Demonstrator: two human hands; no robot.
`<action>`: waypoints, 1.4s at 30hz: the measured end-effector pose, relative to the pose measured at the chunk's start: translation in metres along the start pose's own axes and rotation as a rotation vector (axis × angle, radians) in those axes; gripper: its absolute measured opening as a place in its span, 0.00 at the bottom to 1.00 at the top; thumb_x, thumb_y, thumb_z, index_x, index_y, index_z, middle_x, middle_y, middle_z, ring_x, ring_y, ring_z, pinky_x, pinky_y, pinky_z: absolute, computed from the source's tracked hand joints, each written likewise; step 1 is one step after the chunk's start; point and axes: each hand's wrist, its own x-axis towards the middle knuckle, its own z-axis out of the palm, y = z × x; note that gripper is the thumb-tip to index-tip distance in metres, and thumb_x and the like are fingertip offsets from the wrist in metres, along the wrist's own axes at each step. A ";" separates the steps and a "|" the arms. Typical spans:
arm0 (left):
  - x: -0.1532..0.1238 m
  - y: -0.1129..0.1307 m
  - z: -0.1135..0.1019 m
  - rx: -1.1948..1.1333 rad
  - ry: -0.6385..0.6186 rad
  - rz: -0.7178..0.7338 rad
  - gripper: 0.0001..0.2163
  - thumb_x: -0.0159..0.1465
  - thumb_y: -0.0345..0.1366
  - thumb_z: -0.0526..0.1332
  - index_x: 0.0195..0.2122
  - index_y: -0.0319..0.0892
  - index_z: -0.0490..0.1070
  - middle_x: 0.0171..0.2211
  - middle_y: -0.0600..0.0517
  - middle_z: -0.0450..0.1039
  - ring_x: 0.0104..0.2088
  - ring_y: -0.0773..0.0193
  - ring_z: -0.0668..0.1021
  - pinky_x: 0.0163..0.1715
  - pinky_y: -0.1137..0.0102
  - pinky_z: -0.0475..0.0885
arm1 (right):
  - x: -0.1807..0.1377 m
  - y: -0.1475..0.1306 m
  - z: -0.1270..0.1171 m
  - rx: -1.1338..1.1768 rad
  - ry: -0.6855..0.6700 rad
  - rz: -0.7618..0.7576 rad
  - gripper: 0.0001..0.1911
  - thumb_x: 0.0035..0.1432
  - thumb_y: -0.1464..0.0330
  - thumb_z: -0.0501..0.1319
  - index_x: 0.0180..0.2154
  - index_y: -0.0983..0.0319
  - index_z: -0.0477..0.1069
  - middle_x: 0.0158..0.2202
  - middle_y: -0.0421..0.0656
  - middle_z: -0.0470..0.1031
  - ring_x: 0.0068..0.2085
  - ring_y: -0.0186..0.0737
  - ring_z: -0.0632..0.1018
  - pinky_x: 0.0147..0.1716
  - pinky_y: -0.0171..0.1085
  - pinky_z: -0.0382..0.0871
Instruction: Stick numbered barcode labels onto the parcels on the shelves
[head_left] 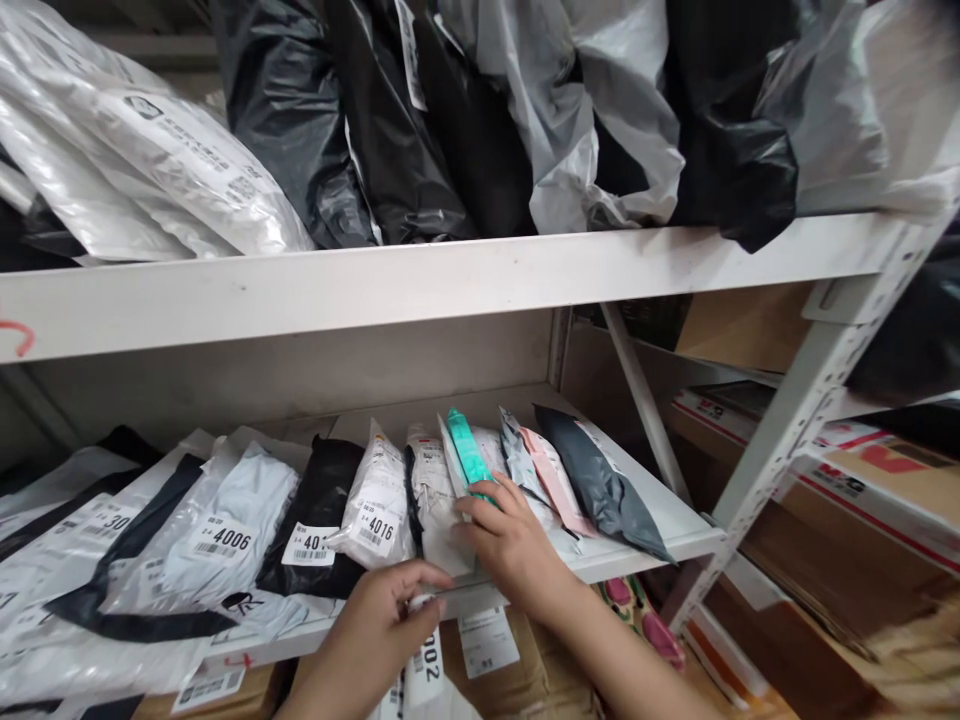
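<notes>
Left hand: nearest to us, the left hand (371,630) is curled closed on a white plastic packet labelled 002 (426,675), thumb across the top. That packet hangs just below the front lip of the white metal lower shelf (675,530).
Right hand: the right hand (514,548) is open and grips nothing. Its fingers are fanned flat against an upright white plastic mailer (435,500), and the fingertips touch a teal plastic packet (469,450).
Row: packets stand leaning side by side. There's a white bag numbered 4016 (379,505), a black plastic bag (322,500) to its left, and a pale pink mailer (559,485) and a dark grey mailer (600,480) at the far end.
Progress: by the look of it, the row is already filed with numbers facing out. The white plastic packet labelled 002 is off the shelf, with no gap for it visible yet.
Above: black and grey plastic sacks (390,120) crowd the white upper shelf (450,275).
Right side: brown cardboard boxes (885,470) sit stacked beyond the shelf post.
</notes>
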 end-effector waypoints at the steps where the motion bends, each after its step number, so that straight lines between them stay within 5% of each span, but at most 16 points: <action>1: 0.001 -0.002 0.002 -0.019 0.010 0.010 0.18 0.55 0.44 0.56 0.40 0.38 0.74 0.36 0.47 0.76 0.38 0.59 0.75 0.40 0.68 0.67 | -0.001 -0.003 -0.002 -0.012 -0.054 -0.025 0.05 0.60 0.73 0.57 0.33 0.61 0.70 0.44 0.39 0.74 0.51 0.44 0.67 0.59 0.51 0.55; 5: 0.006 -0.019 -0.004 -0.028 0.026 0.034 0.22 0.54 0.44 0.57 0.44 0.35 0.73 0.33 0.48 0.74 0.34 0.61 0.73 0.38 0.68 0.66 | -0.013 -0.021 -0.004 -0.103 -0.178 -0.117 0.05 0.60 0.70 0.57 0.34 0.59 0.72 0.55 0.37 0.69 0.61 0.49 0.59 0.63 0.55 0.47; 10: 0.009 -0.020 -0.009 0.150 0.095 -0.001 0.28 0.60 0.36 0.50 0.62 0.35 0.54 0.19 0.59 0.58 0.22 0.67 0.63 0.26 0.72 0.59 | -0.032 -0.035 0.022 -0.181 -0.007 -0.019 0.10 0.61 0.70 0.54 0.41 0.59 0.72 0.57 0.37 0.68 0.61 0.45 0.59 0.65 0.54 0.34; 13: 0.008 -0.005 0.001 0.409 0.064 -0.044 0.29 0.58 0.29 0.51 0.63 0.35 0.53 0.37 0.45 0.73 0.37 0.59 0.74 0.37 0.69 0.65 | -0.035 -0.032 0.043 -0.165 0.008 0.027 0.18 0.56 0.62 0.60 0.47 0.62 0.71 0.54 0.43 0.71 0.61 0.50 0.59 0.63 0.54 0.44; 16: 0.008 0.006 0.006 0.565 0.093 -0.094 0.31 0.59 0.29 0.51 0.65 0.35 0.46 0.53 0.36 0.68 0.49 0.53 0.73 0.47 0.64 0.64 | -0.033 -0.028 0.055 -0.178 0.064 0.031 0.22 0.52 0.61 0.64 0.47 0.65 0.70 0.49 0.46 0.74 0.59 0.51 0.61 0.62 0.53 0.47; 20: 0.012 0.004 0.002 0.641 0.143 -0.105 0.31 0.62 0.31 0.48 0.67 0.40 0.41 0.48 0.39 0.72 0.44 0.53 0.76 0.42 0.64 0.66 | -0.028 -0.024 0.059 -0.160 0.186 0.001 0.07 0.53 0.73 0.60 0.36 0.63 0.72 0.40 0.42 0.77 0.58 0.49 0.63 0.61 0.51 0.46; 24: 0.018 -0.002 0.001 0.699 0.148 -0.086 0.30 0.61 0.29 0.46 0.66 0.46 0.44 0.46 0.43 0.74 0.43 0.54 0.77 0.40 0.67 0.66 | -0.027 -0.024 0.056 -0.112 0.261 0.027 0.05 0.55 0.73 0.58 0.35 0.64 0.71 0.34 0.42 0.75 0.57 0.49 0.65 0.55 0.50 0.54; 34: 0.024 -0.004 0.011 0.692 0.131 -0.200 0.35 0.60 0.30 0.48 0.65 0.29 0.30 0.44 0.37 0.73 0.43 0.53 0.76 0.37 0.67 0.64 | -0.031 -0.017 0.050 -0.101 0.212 0.053 0.06 0.57 0.72 0.57 0.27 0.62 0.65 0.27 0.42 0.70 0.58 0.51 0.63 0.53 0.52 0.57; 38: 0.022 -0.010 0.005 0.616 0.135 -0.136 0.34 0.59 0.30 0.48 0.65 0.30 0.34 0.34 0.44 0.72 0.34 0.56 0.74 0.34 0.67 0.62 | -0.030 -0.018 0.053 -0.077 0.194 0.036 0.06 0.55 0.70 0.58 0.27 0.62 0.65 0.27 0.41 0.70 0.58 0.50 0.64 0.55 0.52 0.54; 42: 0.011 -0.010 -0.011 0.349 0.012 -0.067 0.29 0.60 0.33 0.50 0.64 0.36 0.49 0.22 0.57 0.60 0.24 0.65 0.65 0.27 0.72 0.56 | -0.029 -0.021 0.045 -0.014 0.176 0.001 0.08 0.55 0.63 0.60 0.30 0.62 0.67 0.30 0.41 0.75 0.59 0.48 0.64 0.62 0.52 0.40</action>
